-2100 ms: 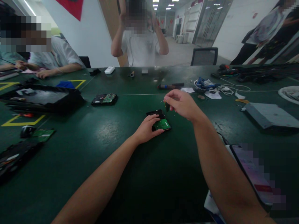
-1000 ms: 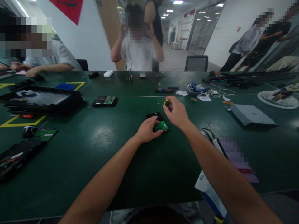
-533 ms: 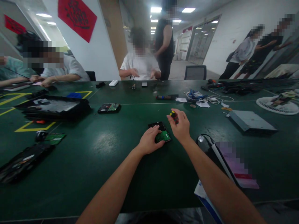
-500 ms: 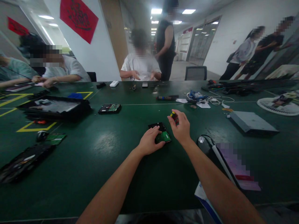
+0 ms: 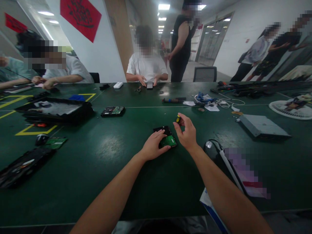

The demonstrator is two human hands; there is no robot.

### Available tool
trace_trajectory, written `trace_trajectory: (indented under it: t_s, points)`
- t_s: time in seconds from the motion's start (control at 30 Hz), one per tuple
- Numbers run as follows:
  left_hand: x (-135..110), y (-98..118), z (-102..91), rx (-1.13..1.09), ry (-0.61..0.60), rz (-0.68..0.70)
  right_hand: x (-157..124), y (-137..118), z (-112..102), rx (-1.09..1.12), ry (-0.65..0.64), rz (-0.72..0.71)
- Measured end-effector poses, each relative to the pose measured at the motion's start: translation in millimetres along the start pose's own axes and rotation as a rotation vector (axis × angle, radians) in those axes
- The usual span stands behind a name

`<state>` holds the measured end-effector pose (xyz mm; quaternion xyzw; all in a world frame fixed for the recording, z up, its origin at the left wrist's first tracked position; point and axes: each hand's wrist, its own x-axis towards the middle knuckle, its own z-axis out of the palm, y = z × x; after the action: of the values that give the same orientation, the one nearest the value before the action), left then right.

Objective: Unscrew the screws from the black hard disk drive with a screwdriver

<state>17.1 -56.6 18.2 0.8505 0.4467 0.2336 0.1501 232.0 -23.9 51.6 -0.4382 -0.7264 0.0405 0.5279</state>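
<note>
My left hand (image 5: 154, 145) lies over a hard drive (image 5: 169, 141) on the green table. Its fingers reach across the black far part, and the thumb presses at the near edge by the green circuit board. Just right of the drive, my right hand (image 5: 187, 132) is raised. Between thumb and fingertips it pinches a small yellow-and-black screwdriver (image 5: 178, 119); its shaft is hidden or too small to make out.
Another drive (image 5: 113, 111) and a black tray (image 5: 56, 110) lie to the left. Dismantled black parts (image 5: 25, 167) are near left. A grey metal box (image 5: 264, 126), a pouch (image 5: 243, 172) and cables (image 5: 226, 102) lie right. A person (image 5: 146, 66) sits opposite.
My hands keep nearly the same pose, the right one tilting slightly at the drive's side. The person opposite has brought both hands to a small grey box; the standing person has shifted right.
</note>
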Motion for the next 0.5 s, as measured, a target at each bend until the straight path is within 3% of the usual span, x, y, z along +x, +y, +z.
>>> trace_trajectory:
  t_s: [0.5]
  points:
    - [-0.1,-3.5,1.3,0.024,-0.022,0.007,-5.1,5.1,9.6,0.024,-0.034,0.025]
